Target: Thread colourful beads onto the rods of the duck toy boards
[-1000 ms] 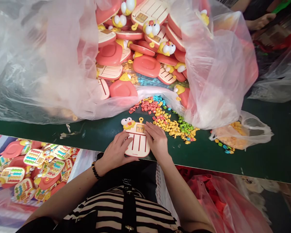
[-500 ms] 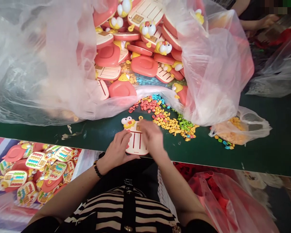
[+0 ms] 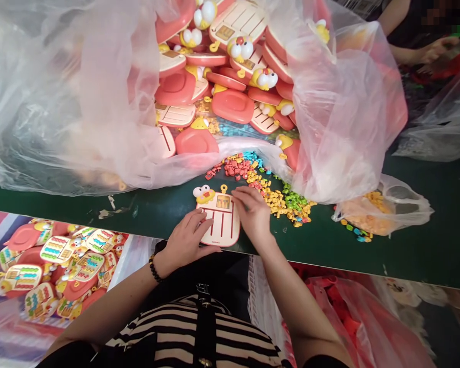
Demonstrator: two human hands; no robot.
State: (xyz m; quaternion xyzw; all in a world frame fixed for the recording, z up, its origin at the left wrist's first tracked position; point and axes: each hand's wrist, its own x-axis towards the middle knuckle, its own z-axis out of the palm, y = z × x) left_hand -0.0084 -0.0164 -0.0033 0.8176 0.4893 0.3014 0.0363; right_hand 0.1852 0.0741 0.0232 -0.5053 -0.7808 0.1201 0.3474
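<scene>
A cream toy board (image 3: 227,225) with a red rim, dark slots and a yellow duck-like head with bulging eyes lies on the green table. My left hand (image 3: 186,232) holds it by its left side, fingers over the face and thumb along the lower edge. At the board's upper right edge is my right hand (image 3: 255,217), its fingers bent and pressed together; whatever they grip is hidden. A pile of small beads (image 3: 272,197) in yellow, red, green and blue lies just beyond that hand.
Behind, a big clear plastic bag (image 3: 99,128) spills many red-backed toy boards (image 3: 233,106). A small bag (image 3: 383,209) of yellow pieces sits to the right. Lower left, boards with coloured beads (image 3: 57,249) fill a lined container. A co-worker's hands (image 3: 437,51) show top right.
My right hand has moved right, off the board's face to its upper right edge, uncovering the small panel and slots. The left hand keeps its hold on the toy board.
</scene>
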